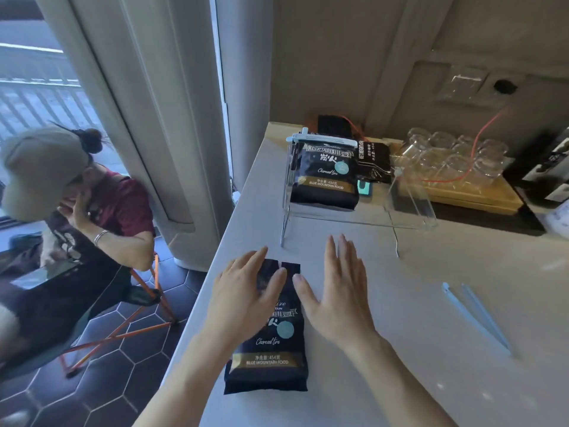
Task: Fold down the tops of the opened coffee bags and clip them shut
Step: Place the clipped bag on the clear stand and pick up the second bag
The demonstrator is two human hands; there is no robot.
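Note:
A dark coffee bag [271,355] lies flat on the pale counter [431,318], its opened top pointing away from me. My left hand [246,291] rests flat on the bag's upper part, fingers spread. My right hand [335,291] lies flat on the counter just right of the bag, its thumb touching the bag's edge. A long pale blue clip [474,315] lies open on the counter to the right, apart from both hands. A second coffee bag [323,177] stands in a clear acrylic rack [409,208], closed at the top by a white clip [320,140].
Another dark bag [374,163] leans behind the rack. Glass jars [455,155] stand on a wooden tray at the back right. A dark machine [551,174] is at the far right. The counter's left edge drops to a tiled floor, where a person sits on a folding chair [147,303].

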